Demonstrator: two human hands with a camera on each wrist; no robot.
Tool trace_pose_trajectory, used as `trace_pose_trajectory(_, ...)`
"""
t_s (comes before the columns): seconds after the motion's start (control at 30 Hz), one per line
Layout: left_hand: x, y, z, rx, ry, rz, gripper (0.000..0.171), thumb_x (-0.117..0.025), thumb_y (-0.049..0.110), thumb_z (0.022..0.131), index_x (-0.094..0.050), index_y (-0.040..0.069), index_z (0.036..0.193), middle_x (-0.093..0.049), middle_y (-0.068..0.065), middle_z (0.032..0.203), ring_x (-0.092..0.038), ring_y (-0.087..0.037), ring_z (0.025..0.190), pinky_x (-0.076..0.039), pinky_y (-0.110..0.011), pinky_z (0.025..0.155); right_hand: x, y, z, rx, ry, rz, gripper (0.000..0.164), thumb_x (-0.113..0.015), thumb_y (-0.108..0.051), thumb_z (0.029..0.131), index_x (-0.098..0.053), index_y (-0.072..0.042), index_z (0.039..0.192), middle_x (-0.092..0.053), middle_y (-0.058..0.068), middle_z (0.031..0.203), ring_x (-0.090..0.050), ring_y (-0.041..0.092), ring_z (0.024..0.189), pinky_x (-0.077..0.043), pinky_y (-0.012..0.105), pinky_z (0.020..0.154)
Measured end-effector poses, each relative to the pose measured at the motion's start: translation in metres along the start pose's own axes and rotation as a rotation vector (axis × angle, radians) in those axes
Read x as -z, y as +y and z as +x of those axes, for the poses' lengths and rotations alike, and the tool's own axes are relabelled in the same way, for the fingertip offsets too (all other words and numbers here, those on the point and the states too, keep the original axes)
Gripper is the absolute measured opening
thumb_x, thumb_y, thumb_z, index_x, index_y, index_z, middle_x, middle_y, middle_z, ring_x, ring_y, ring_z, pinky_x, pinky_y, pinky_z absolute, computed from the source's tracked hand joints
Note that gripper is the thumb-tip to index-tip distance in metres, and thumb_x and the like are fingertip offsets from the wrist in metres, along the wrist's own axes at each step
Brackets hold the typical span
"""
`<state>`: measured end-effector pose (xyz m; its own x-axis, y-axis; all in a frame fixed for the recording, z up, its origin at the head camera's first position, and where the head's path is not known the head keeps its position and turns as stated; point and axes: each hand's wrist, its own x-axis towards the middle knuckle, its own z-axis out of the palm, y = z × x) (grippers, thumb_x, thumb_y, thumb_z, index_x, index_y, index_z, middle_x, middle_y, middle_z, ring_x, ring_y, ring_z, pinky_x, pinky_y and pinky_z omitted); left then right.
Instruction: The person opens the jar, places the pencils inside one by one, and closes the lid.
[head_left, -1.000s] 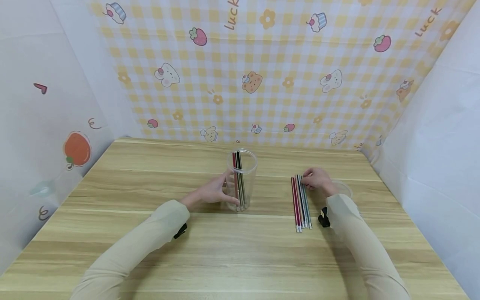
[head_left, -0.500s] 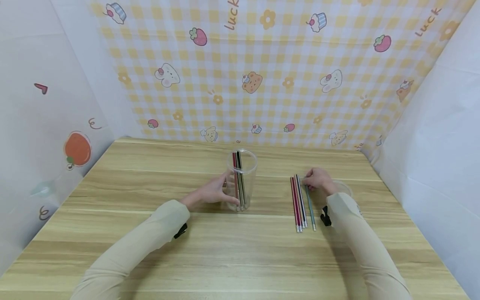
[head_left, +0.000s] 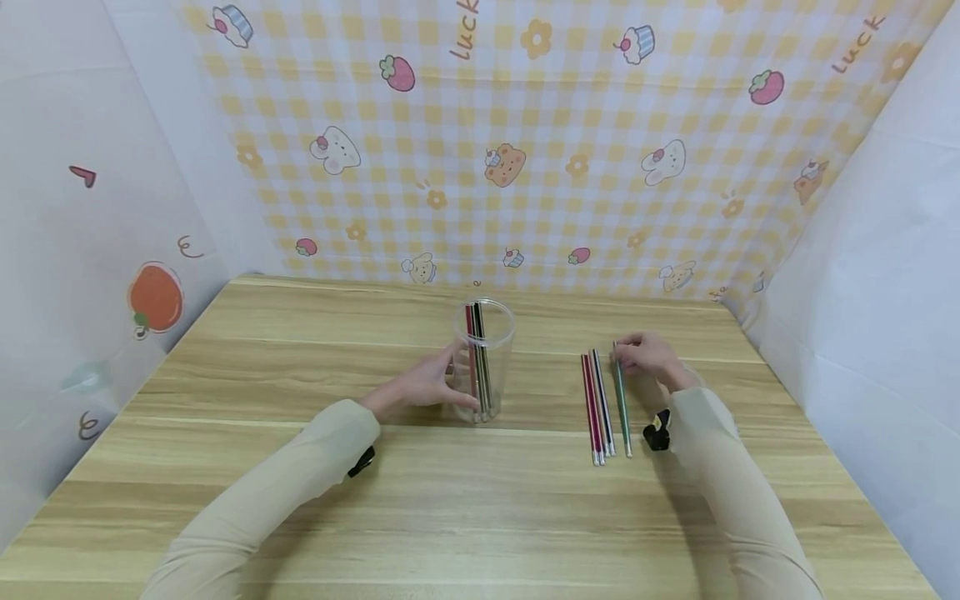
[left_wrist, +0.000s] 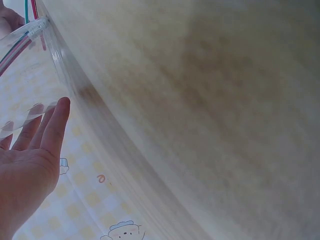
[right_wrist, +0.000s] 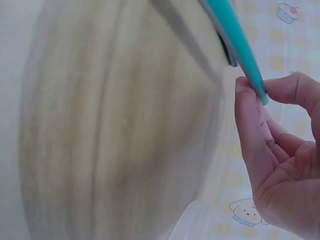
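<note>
A tall clear plastic cup (head_left: 504, 367) stands upright with several pencils (head_left: 480, 358) leaning inside it. My left hand (head_left: 431, 381) holds the cup from its left side, thumb in front and fingers behind; in the left wrist view the fingers (left_wrist: 52, 132) lie against the clear wall. To the right, my right hand (head_left: 648, 358) pinches a green pencil (head_left: 622, 408) near its far end. The right wrist view shows that pencil's tip between thumb and forefinger. Just left of it, several red and dark pencils (head_left: 596, 408) lie side by side on the table.
Behind my right wrist sits a clear plastic object (right_wrist: 192, 222), mostly hidden in the head view. The wooden table (head_left: 480, 517) ends at a yellow checked cloth (head_left: 450, 208) at the back, with white cloth (head_left: 885, 275) at the sides.
The green pencil has come away from the row, drawn to the right by my right hand, and its far end now shows above the fingers. My left hand and the cup have stayed put.
</note>
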<state>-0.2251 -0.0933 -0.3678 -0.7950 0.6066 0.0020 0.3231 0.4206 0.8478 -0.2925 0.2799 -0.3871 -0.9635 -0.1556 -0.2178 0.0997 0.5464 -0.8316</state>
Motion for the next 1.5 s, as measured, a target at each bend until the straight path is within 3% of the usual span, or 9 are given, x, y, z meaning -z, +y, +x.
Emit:
trace_pose_trajectory(0.23, 0.0, -0.002, 0.001, -0.002, 0.0, -0.015, 0.097, -0.075, 0.014, 0.071, -0.008, 0.011, 0.142, -0.044, -0.021, 0.125, -0.04, -0.032, 0.114, -0.032, -0.046, 0.095, 0.003, -0.006, -0.001, 0.019, -0.017, 0.059, 0.041, -0.048, -0.007, 0.089, -0.036, 0.017, 0.12, -0.052, 0.023, 0.1, -0.055, 0.016, 0.077, -0.048, 0.035, 0.078)
trace_pose_trajectory(0.5, -0.001, -0.004, 0.002, -0.005, -0.007, -0.03, 0.097, -0.074, 0.014, 0.071, -0.008, 0.011, 0.142, -0.043, -0.021, 0.125, -0.04, -0.032, 0.114, -0.034, -0.044, 0.094, 0.003, -0.019, -0.003, 0.059, -0.013, 0.114, 0.043, -0.051, -0.006, 0.086, -0.036, 0.011, 0.123, -0.055, 0.02, 0.096, -0.057, 0.015, 0.073, -0.044, 0.044, 0.083)
trace_pose_trajectory(0.7, -0.001, -0.003, 0.001, -0.002, -0.008, -0.031, 0.096, -0.074, 0.014, 0.071, -0.009, 0.011, 0.141, -0.042, -0.022, 0.125, -0.04, -0.032, 0.115, -0.033, -0.044, 0.094, 0.001, -0.035, -0.004, 0.143, -0.004, 0.195, 0.043, -0.05, -0.003, 0.086, -0.035, 0.012, 0.123, -0.057, 0.024, 0.095, -0.059, 0.014, 0.069, -0.048, 0.038, 0.077)
trace_pose_trajectory(0.93, -0.001, -0.001, 0.0, -0.003, -0.005, -0.018, 0.096, -0.074, 0.014, 0.072, -0.008, 0.01, 0.141, -0.043, -0.021, 0.125, -0.04, -0.032, 0.114, -0.033, -0.044, 0.094, -0.005, -0.062, -0.009, 0.214, 0.031, 0.265, 0.043, -0.05, -0.003, 0.086, -0.035, 0.011, 0.124, -0.06, 0.01, 0.084, -0.06, 0.013, 0.067, -0.051, 0.029, 0.07)
trace_pose_trajectory(1.13, -0.001, -0.002, 0.001, -0.007, -0.006, -0.012, 0.096, -0.074, 0.014, 0.072, -0.008, 0.009, 0.141, -0.043, -0.021, 0.125, -0.04, -0.033, 0.114, -0.033, -0.045, 0.094, -0.009, -0.085, -0.012, 0.277, 0.063, 0.303, 0.035, -0.051, -0.002, 0.085, -0.043, 0.007, 0.118, -0.059, 0.011, 0.083, -0.06, 0.016, 0.066, -0.051, 0.029, 0.069)
trace_pose_trajectory(1.23, -0.001, -0.008, 0.003, -0.012, -0.005, -0.014, 0.097, -0.074, 0.015, 0.072, -0.007, 0.009, 0.142, -0.043, -0.021, 0.125, -0.04, -0.033, 0.114, -0.033, -0.046, 0.094, -0.01, -0.096, -0.013, 0.288, 0.075, 0.317, 0.034, -0.052, -0.001, 0.084, -0.044, 0.005, 0.117, -0.059, 0.011, 0.083, -0.06, 0.016, 0.066, -0.051, 0.028, 0.068)
trace_pose_trajectory(1.43, -0.006, -0.035, 0.014, -0.021, 0.009, -0.018, 0.102, -0.076, 0.021, 0.069, -0.005, 0.019, 0.142, -0.042, -0.017, 0.127, -0.04, -0.03, 0.115, -0.033, -0.045, 0.094, -0.012, -0.12, -0.016, 0.315, 0.086, 0.34, 0.038, -0.05, 0.0, 0.083, -0.042, 0.007, 0.12, -0.058, 0.007, 0.081, -0.06, 0.016, 0.066, -0.051, 0.03, 0.069)
trace_pose_trajectory(1.5, -0.006, -0.038, 0.015, -0.023, 0.011, -0.013, 0.103, -0.077, 0.025, 0.068, -0.005, 0.021, 0.142, -0.043, -0.015, 0.126, -0.041, -0.029, 0.114, -0.034, -0.045, 0.093, -0.013, -0.128, -0.017, 0.334, 0.088, 0.355, 0.038, -0.05, 0.001, 0.083, -0.043, 0.007, 0.12, -0.058, 0.008, 0.08, -0.06, 0.016, 0.066, -0.052, 0.03, 0.068)
